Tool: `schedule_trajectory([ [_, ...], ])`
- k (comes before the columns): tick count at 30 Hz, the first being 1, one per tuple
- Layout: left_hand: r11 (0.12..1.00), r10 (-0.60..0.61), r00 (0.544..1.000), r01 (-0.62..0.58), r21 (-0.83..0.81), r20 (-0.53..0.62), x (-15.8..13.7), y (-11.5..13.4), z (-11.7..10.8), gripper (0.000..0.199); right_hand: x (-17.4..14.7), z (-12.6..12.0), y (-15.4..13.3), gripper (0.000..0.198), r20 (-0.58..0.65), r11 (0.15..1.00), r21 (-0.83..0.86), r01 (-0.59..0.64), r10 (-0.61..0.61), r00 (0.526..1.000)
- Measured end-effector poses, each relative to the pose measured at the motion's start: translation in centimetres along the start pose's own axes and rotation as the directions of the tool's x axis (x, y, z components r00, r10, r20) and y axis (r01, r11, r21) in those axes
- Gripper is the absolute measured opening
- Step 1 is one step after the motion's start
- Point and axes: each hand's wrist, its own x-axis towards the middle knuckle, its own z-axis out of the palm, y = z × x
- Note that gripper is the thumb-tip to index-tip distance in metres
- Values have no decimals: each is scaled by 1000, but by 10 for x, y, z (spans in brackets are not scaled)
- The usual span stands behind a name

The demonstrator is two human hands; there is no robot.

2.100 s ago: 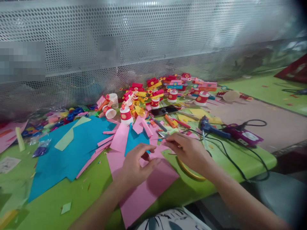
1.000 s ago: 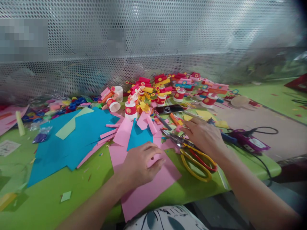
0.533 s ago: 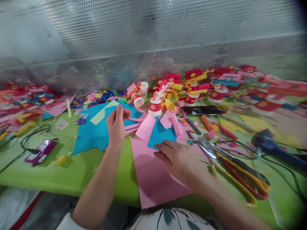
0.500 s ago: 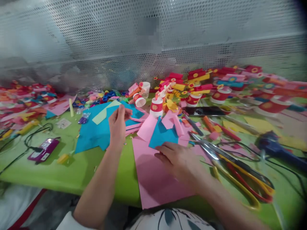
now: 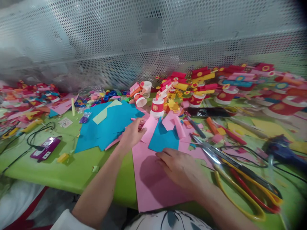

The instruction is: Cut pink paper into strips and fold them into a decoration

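Observation:
My left hand [image 5: 133, 132] is over the left edge of a slanted pink paper strip [image 5: 150, 127], thumb and fingers apart, with nothing visible between them. My right hand [image 5: 180, 166] lies low over a large pink paper sheet [image 5: 150, 188], its fingers loosely stretched out. Its fingertips are close to the lower edge of a blue paper piece [image 5: 165, 137]; whether they touch is unclear. A folded pink paper piece [image 5: 169, 120] is beside the blue one. Behind the strip stands a red and white paper cup [image 5: 157, 108].
Large scissors [image 5: 230, 172] with yellow and red handles lie right of my right arm, near a dark blue glue gun [image 5: 283, 150]. Blue sheets [image 5: 96, 137] and a purple device [image 5: 45, 149] with a cable are at left. Several decorated cups [image 5: 226, 95] line the back.
My left hand has moved down and to the right, from above the blue sheets to the pink strip. My right hand stays in nearly the same place.

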Motion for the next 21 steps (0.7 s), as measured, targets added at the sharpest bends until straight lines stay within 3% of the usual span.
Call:
schedule_trajectory([
  [10, 988, -17, 972, 52, -143, 234, -10, 13, 8, 37, -3, -1, 2, 14, -102, 999, 3, -34, 34, 994],
  [14, 988, -26, 938, 77, -135, 346, -15, 21, 7, 27, -2, -1, 2, 13, -166, 999, 25, -25, 29, 986],
  [17, 989, -9, 900, 73, -130, 436, -19, 27, 2, 28, -2, 1, 3, 15, -136, 999, -26, -30, 26, 990],
  [19, 995, -6, 899, 50, -88, 439, -18, 28, -2, 30, -3, 3, 4, 22, -71, 998, -64, -4, 0, 997],
  [21, 1000, -22, 946, 16, 23, 323, -15, 26, -5, 26, -4, 5, 4, 30, 5, 997, -75, 30, -30, 1000],
])
